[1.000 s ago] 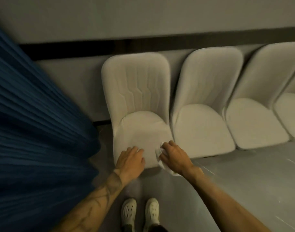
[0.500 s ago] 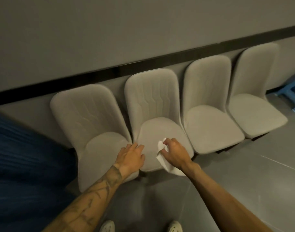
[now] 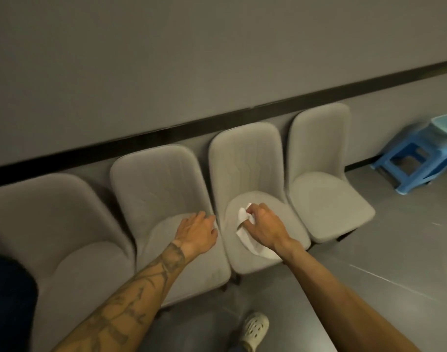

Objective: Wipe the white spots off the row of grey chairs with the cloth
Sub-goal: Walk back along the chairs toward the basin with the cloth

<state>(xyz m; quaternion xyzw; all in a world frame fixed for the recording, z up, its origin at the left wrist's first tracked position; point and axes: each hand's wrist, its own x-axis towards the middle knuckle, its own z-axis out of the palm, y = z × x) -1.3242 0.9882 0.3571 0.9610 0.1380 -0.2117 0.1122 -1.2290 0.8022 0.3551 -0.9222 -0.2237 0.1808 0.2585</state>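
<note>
Right hand [image 3: 263, 228] bunched tight around the white cloth [image 3: 242, 216], pressing it onto the seat of the third chair [image 3: 245, 158] from the left. Left hand [image 3: 198, 231] flat, fingers straight, on the neighbouring chair [image 3: 156, 179].

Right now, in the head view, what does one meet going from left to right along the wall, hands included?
From the left: first grey chair → second grey chair → left hand, resting on that seat's right edge → cloth → right hand, gripping the cloth on the third grey chair → fourth grey chair → blue stool.
</note>
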